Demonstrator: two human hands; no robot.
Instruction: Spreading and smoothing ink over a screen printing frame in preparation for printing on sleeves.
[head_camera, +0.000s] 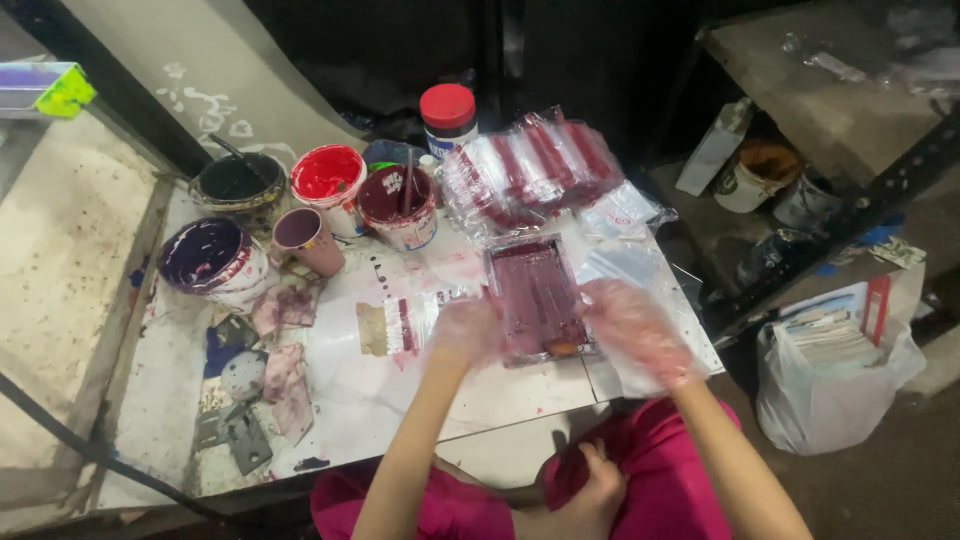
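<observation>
While both gloved hands, left hand (466, 331) and right hand (635, 330), steady the paint-smeared frame (535, 298) on the table (400, 400), even pressure matters; blur hides the fingers' state.

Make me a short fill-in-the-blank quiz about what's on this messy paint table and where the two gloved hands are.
1. Both hands, the left hand and the right hand, wear thin clear plastic ____.
2. Between the hands lies a rectangular tray smeared with dark ____ paint.
3. The jar at the back of the table has a ____ lid.
4. A stick stands in the maroon paint pot, which sits to the ____ of the red paint pot in the picture.

Missing words: gloves; maroon; red; right
</observation>
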